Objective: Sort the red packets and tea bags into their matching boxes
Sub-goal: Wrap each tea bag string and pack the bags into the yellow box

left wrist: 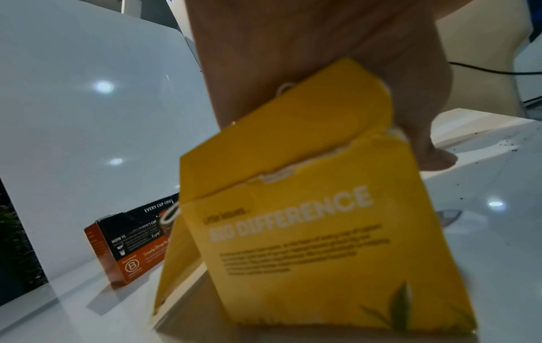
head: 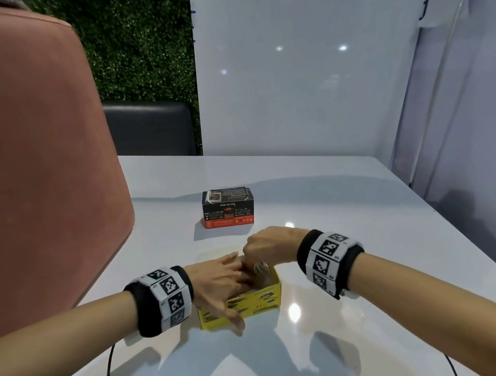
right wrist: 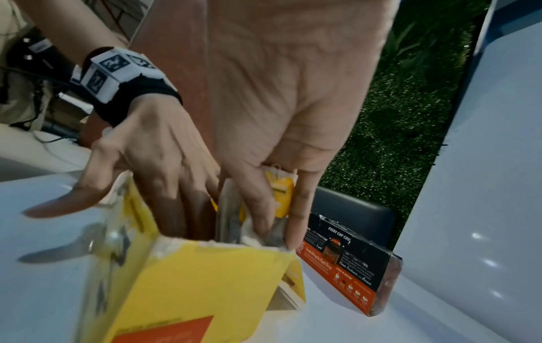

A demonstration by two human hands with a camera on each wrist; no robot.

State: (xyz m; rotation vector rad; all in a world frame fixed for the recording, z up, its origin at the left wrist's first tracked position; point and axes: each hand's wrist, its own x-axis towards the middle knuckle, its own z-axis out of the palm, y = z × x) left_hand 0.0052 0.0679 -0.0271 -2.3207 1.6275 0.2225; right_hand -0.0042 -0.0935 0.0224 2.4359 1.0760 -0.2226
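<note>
An open yellow tea box stands on the white table near its front edge. My left hand reaches into the box with straight fingers, and its thumb is spread outside the front wall. My right hand pinches tea bags with a yellow tag and lowers them into the box's right end. The black and red packet box stands closed farther back, apart from both hands. No loose packets show on the table.
A pink chair back rises close on the left, with a dark seat behind the table. White panels wall the back and right. A black cable hangs over the table's front edge.
</note>
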